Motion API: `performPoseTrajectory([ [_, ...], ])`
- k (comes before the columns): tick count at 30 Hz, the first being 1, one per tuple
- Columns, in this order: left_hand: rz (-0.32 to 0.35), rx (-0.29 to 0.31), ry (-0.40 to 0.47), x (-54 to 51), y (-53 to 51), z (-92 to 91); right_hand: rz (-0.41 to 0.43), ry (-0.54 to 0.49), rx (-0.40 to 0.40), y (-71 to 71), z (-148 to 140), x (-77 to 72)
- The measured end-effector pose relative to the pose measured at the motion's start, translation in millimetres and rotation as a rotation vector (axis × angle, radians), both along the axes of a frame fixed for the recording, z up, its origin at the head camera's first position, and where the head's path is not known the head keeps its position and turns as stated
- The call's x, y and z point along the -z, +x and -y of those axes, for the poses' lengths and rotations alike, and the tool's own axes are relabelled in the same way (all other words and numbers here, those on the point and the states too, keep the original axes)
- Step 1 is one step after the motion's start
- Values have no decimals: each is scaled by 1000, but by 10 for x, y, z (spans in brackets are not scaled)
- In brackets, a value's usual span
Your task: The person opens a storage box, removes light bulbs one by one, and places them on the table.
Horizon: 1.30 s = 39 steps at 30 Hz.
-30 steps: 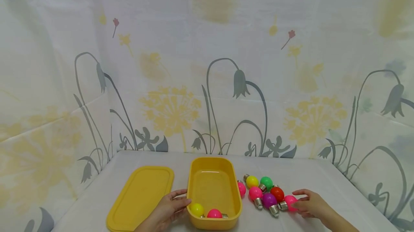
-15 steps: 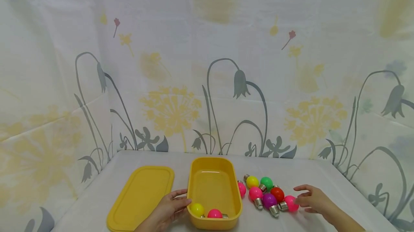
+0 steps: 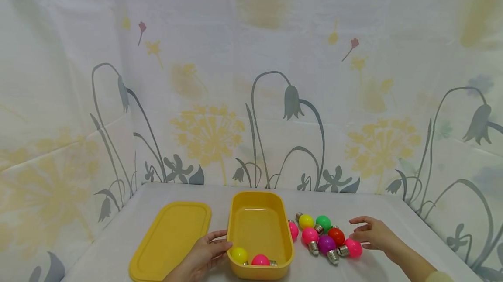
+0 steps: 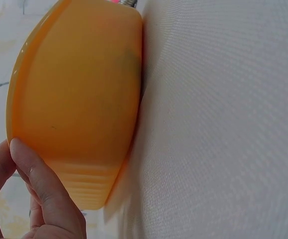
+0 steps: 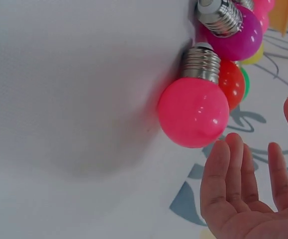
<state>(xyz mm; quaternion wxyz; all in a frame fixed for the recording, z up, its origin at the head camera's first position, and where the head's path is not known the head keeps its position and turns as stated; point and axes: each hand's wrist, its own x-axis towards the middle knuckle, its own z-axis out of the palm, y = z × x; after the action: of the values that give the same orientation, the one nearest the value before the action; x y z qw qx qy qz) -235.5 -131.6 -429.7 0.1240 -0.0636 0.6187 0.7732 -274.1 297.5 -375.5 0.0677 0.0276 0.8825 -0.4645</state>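
Observation:
A yellow rectangular container [image 3: 259, 225] stands at the table's middle, with a yellow light bulb [image 3: 239, 255] and a pink light bulb [image 3: 260, 259] in its near end. My left hand [image 3: 204, 253] holds the container's left rim between thumb and fingers; the left wrist view shows the fingertips at the container wall [image 4: 79, 89]. To the right lies a group of bulbs. My right hand [image 3: 373, 235] is just above its right end, fingers spread and nothing in them. Nearest is a pink bulb [image 5: 193, 112], lying on its side, close to the fingertips [image 5: 218, 149].
A yellow lid [image 3: 173, 238] lies flat left of the container. Also in the group are a purple bulb [image 3: 327, 244], a red bulb [image 3: 336, 235], a green bulb [image 3: 323, 222] and several others. Flower-printed cloth [image 3: 235, 77] hangs behind and beside the white table.
My right hand first drew back slightly right of the end pink bulb, then shifted left and up over it. My left hand and the container have stayed in place.

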Motion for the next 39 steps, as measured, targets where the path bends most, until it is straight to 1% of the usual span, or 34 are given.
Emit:
performPoseTrajectory([
  [4,-1,0,6,0,1,-1,-11,11,-15,-21,98,-35],
  [10,-9,2,9,13,-2,-1,-42,-4,-44,-54,253,-91],
  [14,-6,6,0,-5,7,-1,-49,-14,-55,-72,360,-115],
  [20,-7,5,-9,-21,12,-4,-80,-18,-94,-89,527,-170],
  [28,-1,10,-12,-3,-4,3,-111,-45,-127,-127,726,-194],
  [34,13,5,-23,-11,-6,11,-126,-50,-136,-194,924,-220],
  [37,10,7,-19,-10,-4,7,-133,-51,-137,-231,1031,-250],
  [39,3,10,-16,-10,2,4,-145,-48,-151,-249,1103,-274],
])
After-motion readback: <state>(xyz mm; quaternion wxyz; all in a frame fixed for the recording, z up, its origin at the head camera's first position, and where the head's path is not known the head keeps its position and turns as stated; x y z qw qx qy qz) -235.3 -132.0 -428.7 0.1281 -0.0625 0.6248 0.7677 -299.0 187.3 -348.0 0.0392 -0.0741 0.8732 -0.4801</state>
